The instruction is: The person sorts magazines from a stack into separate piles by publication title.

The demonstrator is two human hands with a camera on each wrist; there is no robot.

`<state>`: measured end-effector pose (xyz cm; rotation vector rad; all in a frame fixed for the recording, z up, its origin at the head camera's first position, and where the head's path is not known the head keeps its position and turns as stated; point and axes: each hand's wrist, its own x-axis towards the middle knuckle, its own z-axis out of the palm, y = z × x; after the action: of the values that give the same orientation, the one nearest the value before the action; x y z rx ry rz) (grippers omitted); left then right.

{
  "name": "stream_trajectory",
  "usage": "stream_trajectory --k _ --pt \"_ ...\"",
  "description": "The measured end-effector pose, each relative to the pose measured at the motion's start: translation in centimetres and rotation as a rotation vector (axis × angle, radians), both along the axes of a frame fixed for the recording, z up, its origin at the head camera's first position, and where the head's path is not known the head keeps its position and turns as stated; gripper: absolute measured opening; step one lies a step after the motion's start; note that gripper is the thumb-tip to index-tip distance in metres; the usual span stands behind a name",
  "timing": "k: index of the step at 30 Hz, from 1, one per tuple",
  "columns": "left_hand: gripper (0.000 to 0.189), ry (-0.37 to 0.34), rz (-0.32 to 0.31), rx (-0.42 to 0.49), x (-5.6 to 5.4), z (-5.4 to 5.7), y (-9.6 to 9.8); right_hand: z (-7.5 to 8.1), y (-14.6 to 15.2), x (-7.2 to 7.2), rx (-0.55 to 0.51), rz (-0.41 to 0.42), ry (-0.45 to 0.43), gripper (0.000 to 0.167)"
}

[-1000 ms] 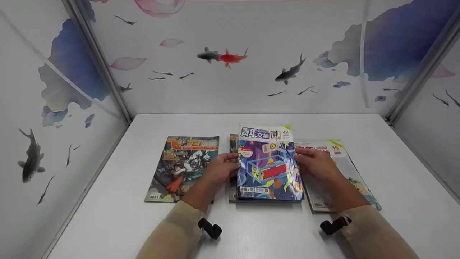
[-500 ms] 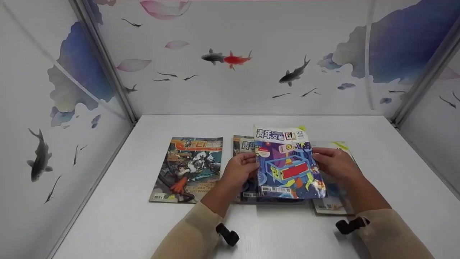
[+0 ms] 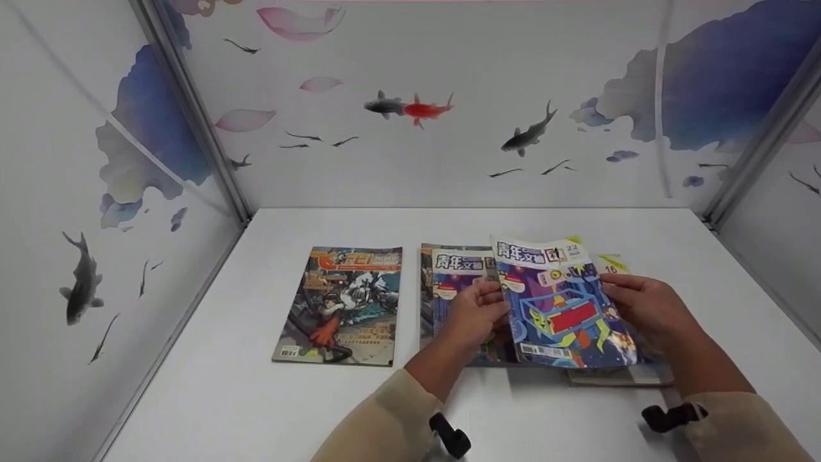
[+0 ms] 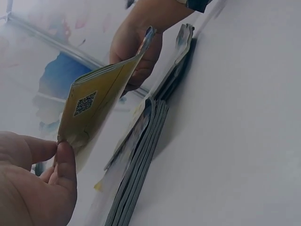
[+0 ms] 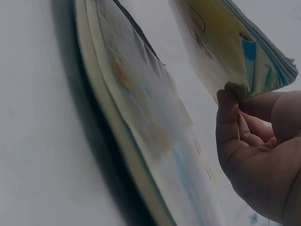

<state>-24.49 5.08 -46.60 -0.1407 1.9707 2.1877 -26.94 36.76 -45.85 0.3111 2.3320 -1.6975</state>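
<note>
A purple-covered magazine (image 3: 564, 308) is held up by both hands, raised above the piles beneath it. My left hand (image 3: 476, 314) pinches its left edge between thumb and fingers; my right hand (image 3: 651, 308) pinches the right edge. The left wrist view shows its yellowish back cover (image 4: 101, 101) with a QR code. Under it lies the middle pile, topped by a similar purple magazine (image 3: 449, 276) over one with a darker cover (image 3: 426, 308). To the right, a pale magazine (image 3: 619, 377) marked 16 is mostly hidden by the held one and my right hand.
A comic-style magazine (image 3: 340, 308) lies apart on the left of the white table (image 3: 211, 398). In the left wrist view the middle pile (image 4: 141, 165) shows several stacked spines. Printed panels with fish (image 3: 526, 131) enclose the table at the back and sides.
Both hands have lifted the purple magazine off the middle pile and carried it right, tilting it slightly. A matching purple cover now shows beneath, and the pale magazine is more covered.
</note>
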Motion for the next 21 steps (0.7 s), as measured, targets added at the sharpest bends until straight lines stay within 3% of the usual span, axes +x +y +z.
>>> stream_trajectory --k 6,15,21 --pt "0.032 0.005 -0.002 0.029 0.7 0.0 2.4 -0.1 2.5 0.7 0.001 -0.005 -0.009 0.069" --pt "0.031 -0.05 0.002 0.048 1.8 0.1 6.4 -0.6 6.6 1.9 0.059 0.006 0.05 0.076" --pt "0.031 -0.076 -0.03 0.044 1.9 -0.2 7.7 -1.0 7.9 1.9 0.028 -0.024 0.024 0.075"
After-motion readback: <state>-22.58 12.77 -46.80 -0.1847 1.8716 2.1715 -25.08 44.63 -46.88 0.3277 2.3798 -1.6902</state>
